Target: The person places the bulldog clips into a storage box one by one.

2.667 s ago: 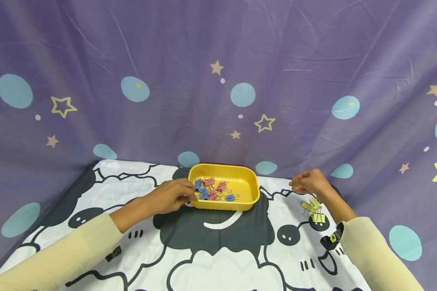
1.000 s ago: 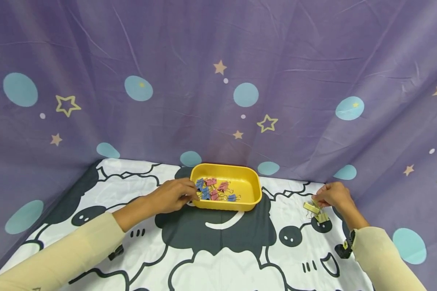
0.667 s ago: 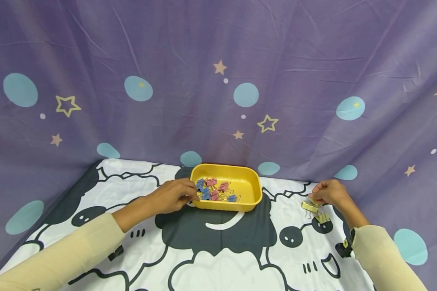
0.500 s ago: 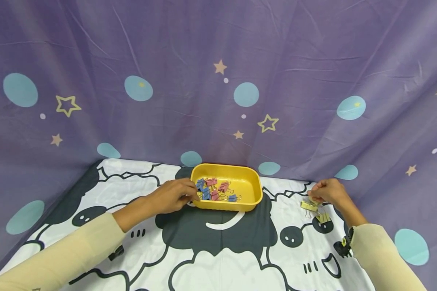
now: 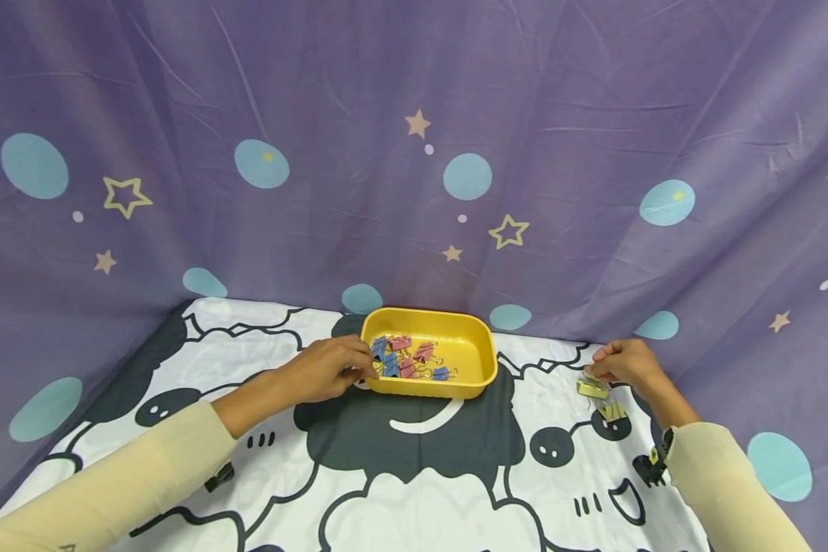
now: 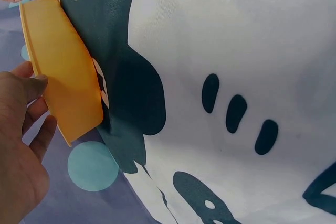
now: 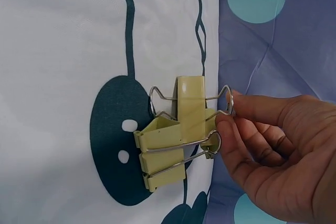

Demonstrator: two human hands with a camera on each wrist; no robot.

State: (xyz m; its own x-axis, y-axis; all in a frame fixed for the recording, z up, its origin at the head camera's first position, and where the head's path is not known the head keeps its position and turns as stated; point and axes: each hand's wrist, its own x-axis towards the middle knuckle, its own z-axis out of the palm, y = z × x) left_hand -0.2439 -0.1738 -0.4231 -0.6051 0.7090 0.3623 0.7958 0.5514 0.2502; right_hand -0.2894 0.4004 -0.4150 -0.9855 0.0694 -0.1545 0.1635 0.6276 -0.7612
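My left hand (image 5: pixel 331 369) grips the left end of a yellow tray (image 5: pixel 421 388); in the left wrist view its thumb and fingers pinch the tray's rim. Pink binder clips (image 5: pixel 407 368) and blue binder clips (image 5: pixel 390 364) lie mostly in the left half of the tray. On the right side of the cloth, my right hand (image 5: pixel 624 364) is at a small heap of yellow binder clips (image 5: pixel 612 412). The right wrist view shows thumb and forefinger pinching the wire handle of one yellow binder clip (image 7: pixel 191 98). Another yellow binder clip (image 7: pixel 161 148) overlaps it, and part of a third shows behind.
A white cloth (image 5: pixel 421 506) with dark sheep drawings covers the table. Behind it hangs a purple curtain (image 5: pixel 359 230) with stars and blue spots, meeting the cloth just past the tray. Black wrist gear (image 5: pixel 648 468) sits at the right sleeve.
My right hand came down from above onto the yellow binder clips and took hold of one. That clip has shifted slightly among the others. The left hand stays on the tray.
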